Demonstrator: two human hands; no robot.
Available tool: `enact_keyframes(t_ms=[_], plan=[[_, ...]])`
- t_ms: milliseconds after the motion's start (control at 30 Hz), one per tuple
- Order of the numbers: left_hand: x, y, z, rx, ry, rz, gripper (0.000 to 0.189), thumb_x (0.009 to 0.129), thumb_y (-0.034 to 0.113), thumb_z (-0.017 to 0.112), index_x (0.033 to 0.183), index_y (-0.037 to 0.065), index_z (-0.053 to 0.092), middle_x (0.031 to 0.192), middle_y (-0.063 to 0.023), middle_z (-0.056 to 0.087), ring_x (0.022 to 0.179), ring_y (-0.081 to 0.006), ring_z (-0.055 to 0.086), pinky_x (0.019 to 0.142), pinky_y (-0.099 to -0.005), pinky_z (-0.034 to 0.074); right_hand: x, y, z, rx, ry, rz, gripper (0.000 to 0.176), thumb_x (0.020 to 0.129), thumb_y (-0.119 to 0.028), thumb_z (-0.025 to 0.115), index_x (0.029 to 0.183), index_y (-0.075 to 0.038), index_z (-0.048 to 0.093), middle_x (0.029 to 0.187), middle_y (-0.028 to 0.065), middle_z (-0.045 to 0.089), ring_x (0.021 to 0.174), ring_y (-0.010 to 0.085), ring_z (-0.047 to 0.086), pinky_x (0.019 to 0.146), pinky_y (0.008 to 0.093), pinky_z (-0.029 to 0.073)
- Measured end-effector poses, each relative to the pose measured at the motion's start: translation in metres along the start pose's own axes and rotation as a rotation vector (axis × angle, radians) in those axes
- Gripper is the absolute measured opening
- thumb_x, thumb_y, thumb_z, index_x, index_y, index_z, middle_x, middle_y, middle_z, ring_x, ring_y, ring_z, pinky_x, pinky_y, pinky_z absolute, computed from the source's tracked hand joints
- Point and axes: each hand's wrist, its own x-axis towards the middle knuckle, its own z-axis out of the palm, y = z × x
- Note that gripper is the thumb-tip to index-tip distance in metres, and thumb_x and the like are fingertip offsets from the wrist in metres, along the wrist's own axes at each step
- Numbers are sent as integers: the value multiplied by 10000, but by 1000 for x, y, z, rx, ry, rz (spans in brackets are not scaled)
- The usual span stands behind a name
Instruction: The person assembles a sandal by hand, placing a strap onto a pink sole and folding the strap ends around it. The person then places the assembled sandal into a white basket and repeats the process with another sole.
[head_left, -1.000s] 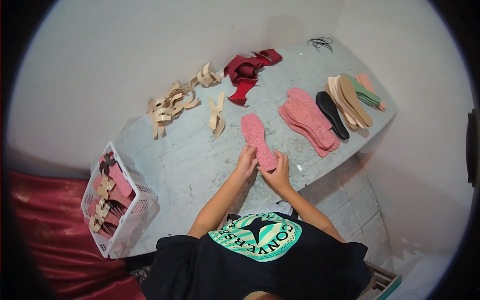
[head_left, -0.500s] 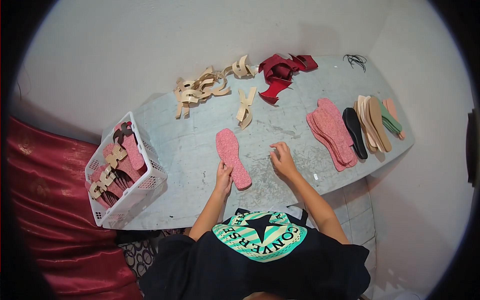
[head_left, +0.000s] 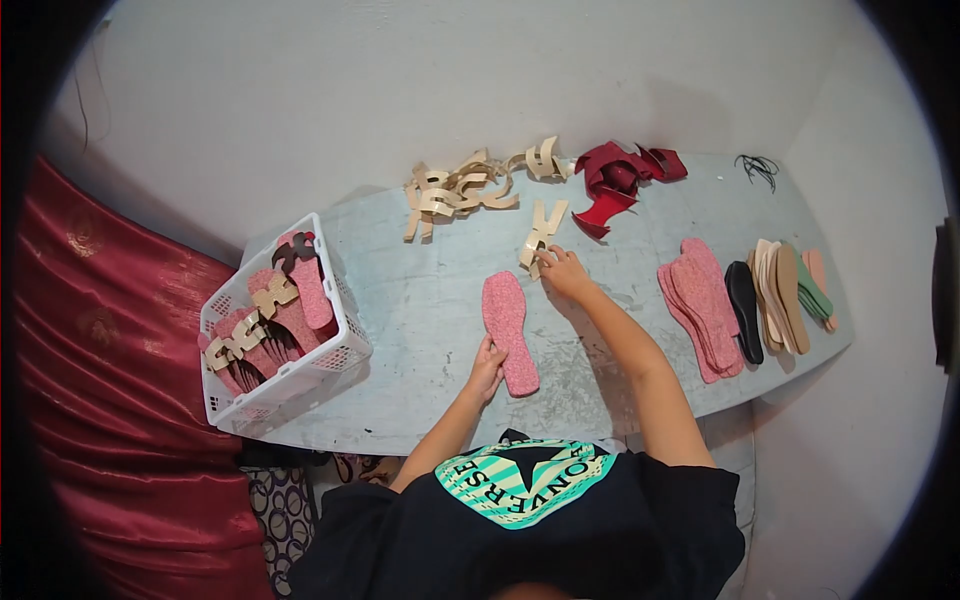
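Observation:
My left hand (head_left: 487, 370) is closed on the lower left edge of a pink speckled shoe sole (head_left: 508, 325), thumb on top. The sole is held over the table near its middle, heel end toward me. Farther out, my right hand (head_left: 565, 275) has its fingertips at the lower half of a beige sandal strap (head_left: 541, 240). Its fingers are bent around the strap's edge and partly cover it. The strap appears to rest on the table, its two forked ends pointing away from me.
More beige straps (head_left: 440, 195) and dark red straps (head_left: 610, 180) lie along the wall. A white basket (head_left: 350, 350) at left holds pink soles with straps. Stacked pink soles (head_left: 695, 310), a black sole (head_left: 742, 310), beige soles (head_left: 787, 300) and green soles (head_left: 815, 297) lie right. Black cords (head_left: 757, 170) lie far right.
My right hand has reached forward from the bare table to the single beige strap, and its fingers have come onto it. My left hand keeps its hold on the pink sole. The camera view has shifted.

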Motion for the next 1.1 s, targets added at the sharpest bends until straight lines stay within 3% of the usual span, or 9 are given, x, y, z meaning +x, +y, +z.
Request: enact_keyframes(t_ms=[67, 133, 267, 367, 433, 533, 767, 1000, 1100], plan=[[-2, 2, 0, -15, -8, -19, 542, 890, 10, 484, 1365, 108, 242, 1173, -76, 545, 1064, -166, 542, 904, -326, 457, 8, 4, 8, -18, 10, -4, 235, 693, -98, 608, 923, -106, 654, 1267, -12, 451, 1156, 259, 415, 838, 418, 424], [-2, 2, -1, -17, -7, -19, 540, 890, 11, 486, 1363, 108, 245, 1170, -77, 547, 1060, -164, 544, 906, -325, 455, 11, 8, -2, -15, -205, 22, 228, 694, -104, 605, 916, -116, 656, 1212, -16, 478, 1150, 250, 419, 834, 415, 427], [-1, 0, -3, -20, -5, -22, 559, 889, 13, 490, 1375, 106, 229, 1159, -80, 552, 1052, -160, 547, 905, -317, 454, 10, 19, -18, 4, -216, -81, 164, 726, -105, 577, 869, -111, 657, 1134, -7, 522, 1149, 234, 421, 814, 420, 434], [0, -2, -2, -28, 10, -24, 589, 887, 10, 489, 1393, 96, 201, 1163, -78, 552, 1049, -160, 549, 898, -309, 457, 5, 17, -38, 260, -70, -15, 244, 697, -5, 532, 882, -114, 650, 1061, 16, 561, 1116, 238, 456, 838, 408, 422], [1, -1, -3, -31, 2, -31, 602, 885, 8, 490, 1400, 91, 189, 1166, -81, 553, 1047, -160, 551, 897, -307, 456, 0, 10, -57, 585, 215, 78, 279, 686, 58, 465, 828, -84, 658, 940, 50, 589, 985, 243, 532, 815, 364, 430], [2, 1, -2, 7, -29, -50, 611, 882, 2, 490, 1404, 80, 182, 1168, -86, 555, 1037, -161, 557, 896, -304, 456, -11, 5, -93, 859, 123, 152, 284, 681, 86, 421, 774, -41, 658, 865, 69, 587, 855, 233, 569, 785, 311, 437], [-11, 21, 48, 108, -92, -13, 552, 871, -23, 498, 1366, 44, 264, 1146, -87, 568, 1011, -156, 570, 871, -282, 463, -41, -34, -148, 1113, 36, 213, 261, 675, 58, 433, 785, -6, 660, 872, 117, 605, 856, 247, 582, 798, 310, 448], [-9, 8, 72, 214, -208, -44, 536, 860, -14, 531, 1345, 49, 312, 1131, -66, 570, 1010, -126, 563, 860, -275, 465, -29, -87, -141, 873, -92, 161, 264, 715, 15, 449, 886, -12, 649, 982, 115, 608, 968, 255, 570, 844, 331, 443], [-17, 16, 77, 84, -296, -159, 546, 863, -10, 524, 1356, 51, 297, 1138, -71, 568, 1018, -130, 564, 872, -276, 466, -39, -76, -145, 1092, 77, 104, 286, 732, 4, 454, 956, -17, 630, 1039, 120, 591, 993, 254, 559, 859, 327, 434]])
